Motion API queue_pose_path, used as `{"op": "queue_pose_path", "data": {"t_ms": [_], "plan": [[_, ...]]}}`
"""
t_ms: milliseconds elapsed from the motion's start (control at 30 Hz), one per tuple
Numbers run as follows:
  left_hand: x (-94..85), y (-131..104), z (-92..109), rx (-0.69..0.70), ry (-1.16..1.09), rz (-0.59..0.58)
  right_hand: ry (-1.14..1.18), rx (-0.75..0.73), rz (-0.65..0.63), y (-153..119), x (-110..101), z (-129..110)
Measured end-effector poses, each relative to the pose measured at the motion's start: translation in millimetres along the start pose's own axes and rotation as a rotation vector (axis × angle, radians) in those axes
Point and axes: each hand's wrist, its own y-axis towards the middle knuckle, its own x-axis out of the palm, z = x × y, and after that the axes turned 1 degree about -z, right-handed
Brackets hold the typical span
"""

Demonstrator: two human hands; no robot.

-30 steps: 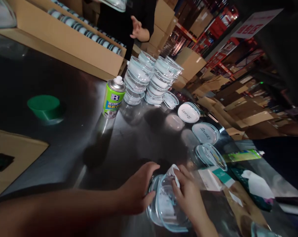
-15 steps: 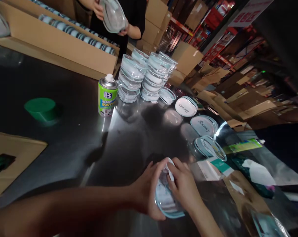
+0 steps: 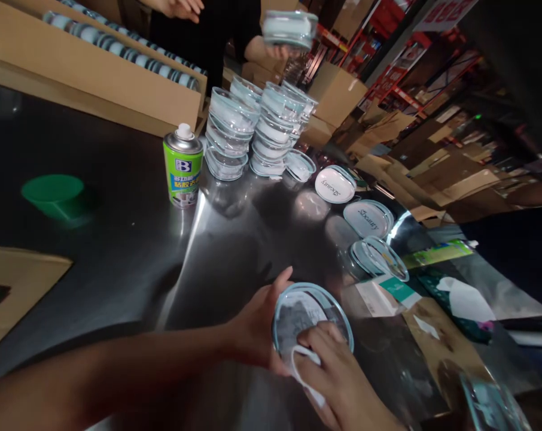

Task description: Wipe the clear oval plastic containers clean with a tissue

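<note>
My left hand (image 3: 264, 323) is wrapped round the left side of a clear oval container (image 3: 316, 299) with a pale blue-green rim. The container's open top is tilted up towards me, with grey print showing through its base. A folded white wipe (image 3: 313, 396) is pinched in my right hand (image 3: 336, 365), whose fingers reach inside the container. Part of the wipe is hidden under those fingers. Beyond my hands, more oval containers lie on the dark metal table, among them a white-faced one (image 3: 336, 184) with "sbeauty" lettering.
A green spray can (image 3: 183, 173) stands near stacked clear containers (image 3: 230, 129). To its left lies a green cap (image 3: 55, 194). A long cardboard box (image 3: 96, 75) holds rows of items. Across the table, a co-worker's hand supports a container (image 3: 289, 29). A tissue pack (image 3: 463, 305) lies right.
The container in my left hand has turned so its opening faces up more. My right hand with the wipe has moved from the rim down inside. The co-worker's container has shifted right.
</note>
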Motion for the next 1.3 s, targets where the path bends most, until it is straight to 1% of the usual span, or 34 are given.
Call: {"op": "queue_pose_path", "data": {"t_ms": [67, 133, 267, 367, 467, 600, 700, 800, 967, 1033, 1167, 1233, 1300], "plan": [[-0.9, 1, -1, -0.012, 0.005, -0.005, -0.059, -0.020, 0.028, 0, -1, 2], [-1.6, 0, -2, -0.042, -0.003, -0.021, -0.115, -0.043, 0.063, 6, 1, 7], [-2.5, -4, -1, -0.150, -0.041, -0.043, -0.171, -0.105, 0.111, 23, 4, 22], [-3.7, -4, 5, -0.238, -0.062, -0.046, -0.237, -0.090, 0.070, 33, 3, 34], [-6.9, -1, 15, -0.277, -0.073, -0.058, -0.303, -0.040, 0.023, 38, 0, 46], [-12.0, 5, 24, -0.334, -0.090, -0.091, -0.335, 0.029, -0.016, 39, -5, 61], [-13.1, 7, 25, -0.354, -0.099, -0.096, -0.327, 0.074, -0.041, 36, -8, 72], [-11.4, 6, 23, -0.346, -0.082, -0.111, -0.280, 0.115, -0.054, 33, -8, 78], [-5.5, 1, 17, -0.305, -0.034, -0.101, -0.174, 0.159, -0.093, 34, -7, 75], [-4.5, -2, 15, -0.268, 0.014, -0.094, -0.147, 0.169, -0.111, 36, -6, 75], [-6.1, -2, 12, -0.144, 0.100, -0.148, -0.135, 0.158, -0.139, 38, -6, 77], [-6.8, -2, 12, -0.088, 0.100, -0.130, -0.145, 0.139, -0.159, 39, -7, 78], [-6.6, -1, 12, -0.070, 0.090, -0.082, -0.167, 0.124, -0.175, 41, -9, 77]]}}
